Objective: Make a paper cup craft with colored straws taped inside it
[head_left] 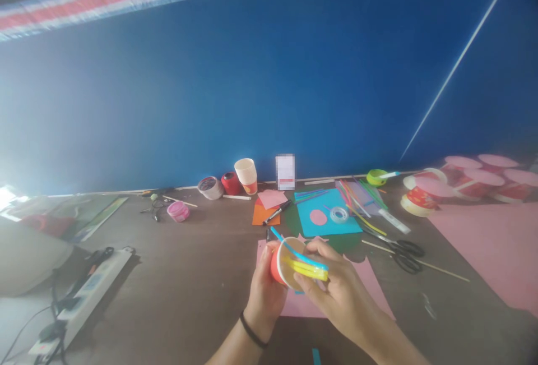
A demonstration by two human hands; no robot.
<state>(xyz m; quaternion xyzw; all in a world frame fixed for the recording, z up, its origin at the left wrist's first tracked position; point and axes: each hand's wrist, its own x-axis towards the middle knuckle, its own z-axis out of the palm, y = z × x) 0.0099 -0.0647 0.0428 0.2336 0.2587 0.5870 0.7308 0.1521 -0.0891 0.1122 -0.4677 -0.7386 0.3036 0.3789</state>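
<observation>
A red paper cup (276,267) with a white rim lies tilted in my left hand (265,292), its open mouth facing right. My left fingers are wrapped round the cup's side and base. My right hand (336,286) is at the mouth, its thumb and fingers closed around the yellow strips (309,268), which reach into the cup. A blue strip (296,252) crosses the rim above the yellow ones, its right end by my right fingers. Under both hands lies a cut pink sheet (370,275) with jagged edges.
Scissors (409,255) and a thin stick (445,272) lie to the right, near pink-topped cups (479,180). Behind are a blue sheet (309,225), a tape roll (338,215), coloured strips, a marker (276,213) and stacked cups (246,173). A power strip (90,292) lies left.
</observation>
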